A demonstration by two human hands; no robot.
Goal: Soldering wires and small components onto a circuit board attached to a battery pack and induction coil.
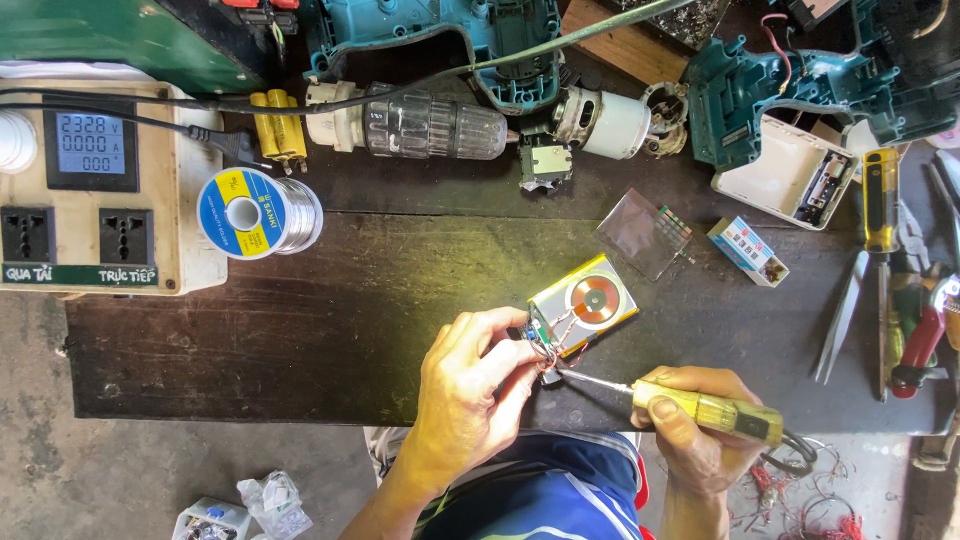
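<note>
Fingers: left hand (468, 385) pinched small part; right hand (697, 425) gripped iron (690, 403).
Done: iron tip sat at wires by coil pack (583, 305).
Left: joint looked unfinished; solder (258, 213) lay well apart.

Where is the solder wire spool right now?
In the head view, the solder wire spool lies on the dark workbench at upper left, beside the beige power meter box and just below the yellow battery cells.
</note>
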